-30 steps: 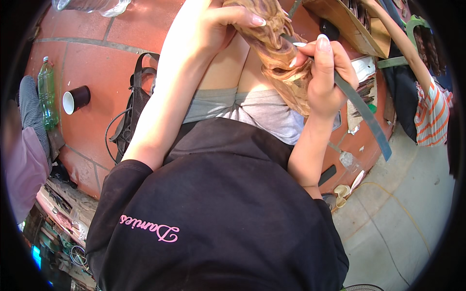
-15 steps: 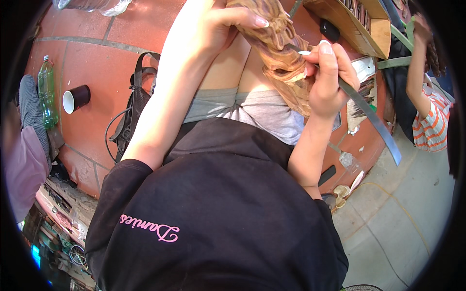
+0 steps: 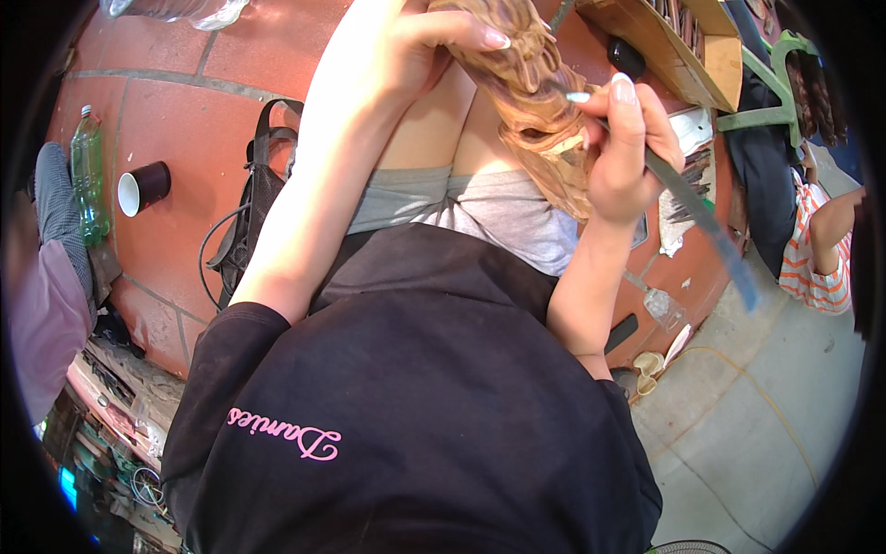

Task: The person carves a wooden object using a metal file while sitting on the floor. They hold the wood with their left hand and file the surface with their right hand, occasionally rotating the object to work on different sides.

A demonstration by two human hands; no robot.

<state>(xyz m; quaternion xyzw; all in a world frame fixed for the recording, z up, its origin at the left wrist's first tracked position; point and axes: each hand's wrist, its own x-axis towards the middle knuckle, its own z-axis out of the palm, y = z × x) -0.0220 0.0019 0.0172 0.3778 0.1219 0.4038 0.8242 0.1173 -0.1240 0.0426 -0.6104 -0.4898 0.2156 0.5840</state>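
Observation:
A brown wood carving (image 3: 535, 111) with deep folds and visible grain lies slanting over my lap. My left hand (image 3: 415, 55) grips its far left part, the thumb pressed on top and the other fingers hidden behind. Pinched in my right hand (image 3: 637, 143) is a long flat strip of sandpaper or a thin metal file (image 3: 701, 217); which one I cannot tell. Its narrow tip meets a groove of the carving, while the bluish tail sticks out behind my hand to the lower right, blurred. My right fingertips rest near the carving's right edge.
On the red tile floor at left stand a green plastic bottle (image 3: 89, 175) and a dark cup (image 3: 145, 188) lying on its side, near a black bag (image 3: 263, 185). A cardboard box (image 3: 692, 46) sits at the far right by a green frame (image 3: 771, 102). Another person's striped sleeve (image 3: 812, 258) shows at right.
The long tool in my right hand has shifted slightly, its tail a little to the left. At far right, the other person's arm has come down from the green frame.

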